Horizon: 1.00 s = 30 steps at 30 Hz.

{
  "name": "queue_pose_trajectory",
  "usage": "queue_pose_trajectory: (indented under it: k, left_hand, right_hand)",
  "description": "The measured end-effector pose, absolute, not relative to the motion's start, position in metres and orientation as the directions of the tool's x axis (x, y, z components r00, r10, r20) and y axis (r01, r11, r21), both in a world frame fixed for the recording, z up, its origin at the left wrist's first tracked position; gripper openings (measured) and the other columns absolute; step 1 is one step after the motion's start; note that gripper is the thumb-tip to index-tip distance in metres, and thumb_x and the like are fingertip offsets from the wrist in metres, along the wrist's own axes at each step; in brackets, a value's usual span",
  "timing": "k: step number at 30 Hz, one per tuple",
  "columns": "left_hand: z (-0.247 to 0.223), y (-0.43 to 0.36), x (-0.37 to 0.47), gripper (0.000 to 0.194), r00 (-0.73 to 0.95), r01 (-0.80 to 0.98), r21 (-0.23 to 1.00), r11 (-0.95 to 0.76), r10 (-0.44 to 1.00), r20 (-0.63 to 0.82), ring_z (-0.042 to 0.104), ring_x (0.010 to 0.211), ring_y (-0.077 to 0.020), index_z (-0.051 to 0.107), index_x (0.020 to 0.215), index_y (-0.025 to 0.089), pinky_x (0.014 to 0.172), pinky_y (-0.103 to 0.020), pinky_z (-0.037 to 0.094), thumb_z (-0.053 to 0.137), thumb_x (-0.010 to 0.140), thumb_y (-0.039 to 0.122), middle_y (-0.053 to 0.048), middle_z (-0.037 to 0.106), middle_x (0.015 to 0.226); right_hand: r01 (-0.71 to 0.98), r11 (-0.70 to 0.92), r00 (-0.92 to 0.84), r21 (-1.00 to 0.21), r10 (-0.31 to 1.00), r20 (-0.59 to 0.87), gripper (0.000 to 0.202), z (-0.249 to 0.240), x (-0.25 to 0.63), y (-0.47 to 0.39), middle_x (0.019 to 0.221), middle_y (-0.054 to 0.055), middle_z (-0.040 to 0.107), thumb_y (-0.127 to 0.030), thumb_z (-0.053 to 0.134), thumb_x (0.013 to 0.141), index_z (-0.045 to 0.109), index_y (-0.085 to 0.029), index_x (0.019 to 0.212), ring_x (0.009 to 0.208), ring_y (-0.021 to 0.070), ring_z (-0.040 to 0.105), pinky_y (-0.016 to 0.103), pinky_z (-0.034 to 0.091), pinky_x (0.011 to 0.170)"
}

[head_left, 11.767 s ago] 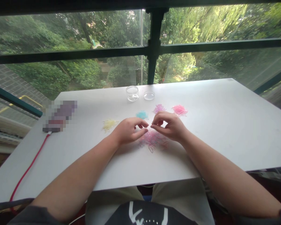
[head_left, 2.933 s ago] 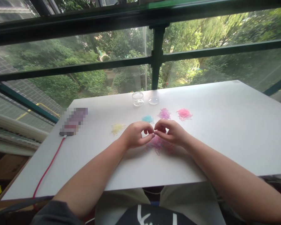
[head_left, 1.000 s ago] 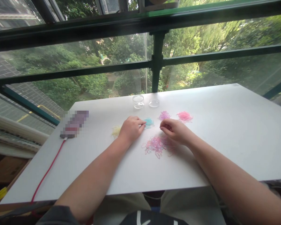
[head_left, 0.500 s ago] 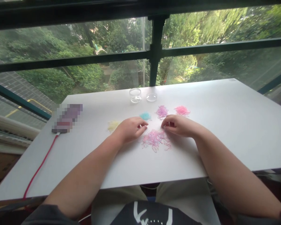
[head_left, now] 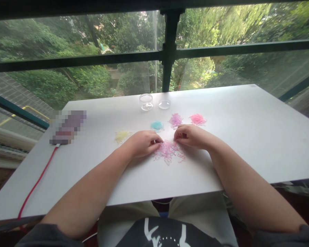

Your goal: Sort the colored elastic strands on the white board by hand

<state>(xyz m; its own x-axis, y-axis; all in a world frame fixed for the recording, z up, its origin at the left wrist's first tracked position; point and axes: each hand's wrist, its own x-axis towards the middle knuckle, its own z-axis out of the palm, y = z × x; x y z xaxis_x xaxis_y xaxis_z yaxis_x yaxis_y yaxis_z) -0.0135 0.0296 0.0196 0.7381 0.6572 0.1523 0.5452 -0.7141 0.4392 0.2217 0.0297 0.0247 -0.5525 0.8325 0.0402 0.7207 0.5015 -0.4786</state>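
Note:
A loose pile of thin pink and lilac looped pieces point(head_left: 167, 151) lies on the white table in front of me; they are too small to tell whether they are clips or bands. My left hand point(head_left: 146, 142) reaches the pile's upper left edge, index finger stretched onto it, thumb slightly apart. Across from it, my right hand point(head_left: 189, 136) rests at the upper right edge, fingers curled and tips close together; whatever they pinch is hidden. Beyond the hands are sorted heaps: yellow point(head_left: 122, 136), blue point(head_left: 157, 126), purple point(head_left: 175, 120) and bright pink point(head_left: 198, 119).
A clear round jar point(head_left: 146, 102) and a shallow clear lid or dish point(head_left: 164, 104) stand near the table's far edge. At left lies a blurred-out device point(head_left: 69, 127) with a red cable point(head_left: 38, 181) running over the near edge. Windows rise behind the white table point(head_left: 260, 137).
My left fingertips have moved in from beside the pile onto its upper edge. The right hand stays nearly in place. The whole view has shifted slightly.

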Motion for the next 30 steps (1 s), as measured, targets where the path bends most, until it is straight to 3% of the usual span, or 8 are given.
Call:
queue_pose_trajectory:
  k: [13, 21, 27, 30]
  left_hand:
    - [0.02, 0.028, -0.011, 0.03, 0.758, 0.497, 0.468, -0.731, 0.628, 0.177, 0.059, 0.081, -0.0137, 0.066, 0.094, 0.021, 0.074, -0.023, 0.046, 0.048, 0.072, 0.009, -0.001, 0.068, 0.089]
    - [0.019, 0.027, -0.01, 0.023, 0.672, 0.543, 0.493, -0.68, 0.703, 0.231, 0.06, 0.072, -0.0123, 0.066, 0.095, 0.021, 0.065, -0.023, 0.046, 0.048, 0.082, 0.027, -0.001, 0.068, 0.087]
    - [0.018, 0.025, -0.009, 0.03, 0.638, 0.486, 0.541, -0.686, 0.702, 0.317, 0.06, 0.069, -0.0108, 0.061, 0.105, 0.02, 0.065, -0.023, 0.046, 0.056, 0.077, 0.03, -0.002, 0.068, 0.09]
    - [0.017, 0.025, -0.009, 0.024, 0.634, 0.476, 0.539, -0.695, 0.696, 0.337, 0.059, 0.067, -0.01, 0.063, 0.098, 0.02, 0.063, -0.022, 0.045, 0.056, 0.076, 0.028, -0.001, 0.068, 0.084]
  right_hand:
    - [0.646, 0.427, -0.541, -0.633, 0.841, 0.016, 0.012, 0.025, 0.224, 0.03, 0.068, 0.002, 0.062, -0.02, 0.052, 0.073, 0.063, -0.017, 0.077, 0.06, 0.0116, 0.053, 0.022, 0.039, 0.055]
    - [0.552, 0.441, -0.547, -0.708, 0.832, 0.092, 0.012, 0.024, 0.213, 0.026, 0.062, 0.001, 0.057, -0.021, 0.052, 0.075, 0.063, -0.016, 0.077, 0.057, 0.0103, 0.048, 0.022, 0.037, 0.054]
    - [0.468, 0.491, -0.561, -0.735, 0.808, 0.182, 0.012, 0.021, 0.204, 0.024, 0.064, 0.001, 0.056, -0.021, 0.052, 0.076, 0.062, -0.016, 0.076, 0.057, 0.0096, 0.046, 0.023, 0.037, 0.055]
    - [0.441, 0.5, -0.565, -0.745, 0.8, 0.202, 0.011, 0.021, 0.2, 0.023, 0.065, 0.001, 0.055, -0.022, 0.053, 0.077, 0.062, -0.015, 0.075, 0.057, 0.0093, 0.046, 0.023, 0.037, 0.055]
